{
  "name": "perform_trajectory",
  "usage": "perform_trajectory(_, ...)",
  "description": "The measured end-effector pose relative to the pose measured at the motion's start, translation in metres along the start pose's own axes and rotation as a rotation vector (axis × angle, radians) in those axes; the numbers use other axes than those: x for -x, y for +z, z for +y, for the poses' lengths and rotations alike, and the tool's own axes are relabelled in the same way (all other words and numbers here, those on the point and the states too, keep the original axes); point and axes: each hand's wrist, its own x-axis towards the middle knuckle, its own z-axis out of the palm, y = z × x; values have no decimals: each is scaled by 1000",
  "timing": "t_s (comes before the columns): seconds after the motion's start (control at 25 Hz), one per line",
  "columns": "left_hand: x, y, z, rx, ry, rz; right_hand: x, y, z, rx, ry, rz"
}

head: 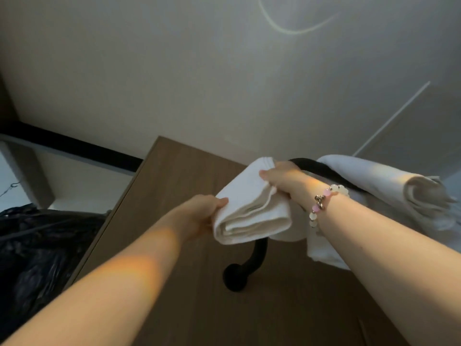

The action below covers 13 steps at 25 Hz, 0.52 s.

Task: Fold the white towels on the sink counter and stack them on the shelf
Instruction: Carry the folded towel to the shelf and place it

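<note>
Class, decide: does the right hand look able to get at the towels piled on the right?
Probably yes: the right hand grips the folded towel, but the stacked towels lie just beside its wrist, nothing between.

The folded towel (252,203) is between the left hand (204,213), at its left edge, and the right hand (282,181), on its upper right. Below and behind it a bar (257,255) stands out from the panel (174,171); more towels (374,181) lie right of it, probably on that bar. A bag (45,245) is far left
</note>
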Motion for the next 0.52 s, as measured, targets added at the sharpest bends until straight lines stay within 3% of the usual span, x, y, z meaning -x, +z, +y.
perform_trajectory(0.16, -19, -2, -14, -91, 43, 191, 1, 7, 24, -74, 45, 68)
perform_trajectory(0.36, -27, -7, -34, -183, -7, 158, -4, 0, 49, -216, 31, 48)
perform_trajectory(0.52, -25, -13, -51, -187, -3, 94, -10, 11, 68, -181, -16, -2)
